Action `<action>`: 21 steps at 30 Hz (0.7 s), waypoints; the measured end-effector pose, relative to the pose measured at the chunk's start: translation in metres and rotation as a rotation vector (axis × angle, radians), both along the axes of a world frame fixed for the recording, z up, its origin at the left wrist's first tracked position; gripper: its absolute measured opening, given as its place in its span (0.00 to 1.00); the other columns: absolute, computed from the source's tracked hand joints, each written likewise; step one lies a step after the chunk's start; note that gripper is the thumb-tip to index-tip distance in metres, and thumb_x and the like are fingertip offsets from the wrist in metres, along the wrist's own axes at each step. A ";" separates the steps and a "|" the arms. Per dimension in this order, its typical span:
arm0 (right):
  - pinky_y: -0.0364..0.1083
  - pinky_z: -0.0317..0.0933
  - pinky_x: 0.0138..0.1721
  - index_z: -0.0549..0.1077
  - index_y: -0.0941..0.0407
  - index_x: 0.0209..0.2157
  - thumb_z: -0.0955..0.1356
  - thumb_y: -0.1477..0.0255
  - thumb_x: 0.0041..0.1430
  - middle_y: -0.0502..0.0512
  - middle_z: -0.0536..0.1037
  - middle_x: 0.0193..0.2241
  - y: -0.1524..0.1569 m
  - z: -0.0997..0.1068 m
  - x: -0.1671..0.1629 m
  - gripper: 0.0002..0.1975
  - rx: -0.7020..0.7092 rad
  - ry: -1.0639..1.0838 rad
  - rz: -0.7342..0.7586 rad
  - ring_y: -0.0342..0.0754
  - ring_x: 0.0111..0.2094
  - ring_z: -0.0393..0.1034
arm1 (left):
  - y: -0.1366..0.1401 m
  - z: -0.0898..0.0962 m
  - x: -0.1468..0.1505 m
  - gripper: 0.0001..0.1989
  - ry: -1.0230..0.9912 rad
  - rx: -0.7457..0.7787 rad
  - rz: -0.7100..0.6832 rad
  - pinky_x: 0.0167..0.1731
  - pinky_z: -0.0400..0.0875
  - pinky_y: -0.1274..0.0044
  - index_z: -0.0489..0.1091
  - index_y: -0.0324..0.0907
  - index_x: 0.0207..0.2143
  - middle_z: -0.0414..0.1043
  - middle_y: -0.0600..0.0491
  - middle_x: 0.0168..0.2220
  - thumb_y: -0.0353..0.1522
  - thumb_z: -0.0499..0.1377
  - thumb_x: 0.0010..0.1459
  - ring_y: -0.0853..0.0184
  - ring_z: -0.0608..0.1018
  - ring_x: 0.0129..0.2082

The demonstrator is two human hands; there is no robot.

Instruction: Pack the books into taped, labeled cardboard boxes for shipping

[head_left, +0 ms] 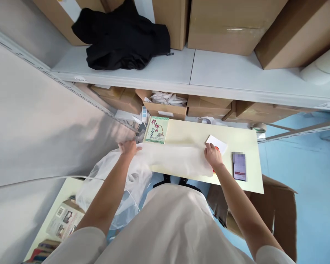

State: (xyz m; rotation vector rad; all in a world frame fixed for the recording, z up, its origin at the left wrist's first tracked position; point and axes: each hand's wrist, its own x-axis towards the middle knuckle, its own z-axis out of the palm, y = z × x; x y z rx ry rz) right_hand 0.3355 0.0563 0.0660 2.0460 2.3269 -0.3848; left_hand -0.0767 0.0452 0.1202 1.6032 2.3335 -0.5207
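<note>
A translucent white plastic sheet stretches across the pale yellow table. At its left part, my left hand is closed on the sheet, thumb towards the right. My right hand is closed on the right end of the sheet. Red bits show beside that hand, mostly hidden by it. Just behind the right hand lies a white card-like piece. More of the plastic hangs in a loose heap below my left hand. A green-bordered book lies at the table's back left, close behind the sheet.
A phone lies on the table's right side. Rolls of tape and open cartons stand behind on the lower shelf. Above hangs a shelf edge with boxes and black cloth. A large carton is at the lower right.
</note>
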 end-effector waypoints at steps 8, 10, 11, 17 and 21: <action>0.55 0.61 0.47 0.57 0.62 0.58 0.56 0.80 0.60 0.69 0.68 0.50 -0.021 -0.027 -0.017 0.24 0.139 0.070 -0.110 0.58 0.51 0.64 | -0.022 -0.023 0.070 0.14 -0.342 0.246 -0.528 0.55 0.58 0.65 0.70 0.42 0.45 0.73 0.45 0.47 0.36 0.53 0.60 0.58 0.73 0.48; 0.59 0.58 0.53 0.52 0.61 0.62 0.56 0.77 0.61 0.69 0.63 0.55 -0.029 -0.031 -0.021 0.26 0.228 0.099 -0.118 0.60 0.58 0.57 | -0.030 -0.031 0.096 0.14 -0.407 0.154 -0.623 0.58 0.53 0.64 0.70 0.42 0.45 0.73 0.45 0.47 0.36 0.52 0.61 0.59 0.73 0.48; 0.61 0.55 0.55 0.50 0.59 0.63 0.56 0.76 0.62 0.69 0.60 0.58 -0.033 -0.035 -0.023 0.27 0.256 0.121 -0.095 0.60 0.61 0.53 | -0.033 -0.036 0.107 0.15 -0.418 0.110 -0.663 0.59 0.52 0.64 0.70 0.41 0.47 0.72 0.44 0.50 0.36 0.52 0.61 0.59 0.72 0.51; 0.61 0.49 0.59 0.49 0.60 0.64 0.60 0.72 0.59 0.68 0.49 0.65 -0.064 -0.078 -0.041 0.31 -0.028 0.204 0.026 0.62 0.66 0.41 | -0.045 -0.076 0.126 0.38 -0.297 -0.208 -0.485 0.57 0.47 0.52 0.49 0.43 0.65 0.40 0.38 0.67 0.46 0.55 0.55 0.43 0.47 0.65; 0.64 0.46 0.59 0.47 0.58 0.65 0.64 0.65 0.56 0.67 0.40 0.67 -0.075 -0.103 -0.055 0.38 -0.186 0.224 -0.004 0.66 0.66 0.31 | -0.059 -0.093 0.095 0.40 -0.254 -0.369 -0.310 0.54 0.52 0.50 0.43 0.49 0.66 0.32 0.44 0.69 0.51 0.49 0.55 0.40 0.50 0.64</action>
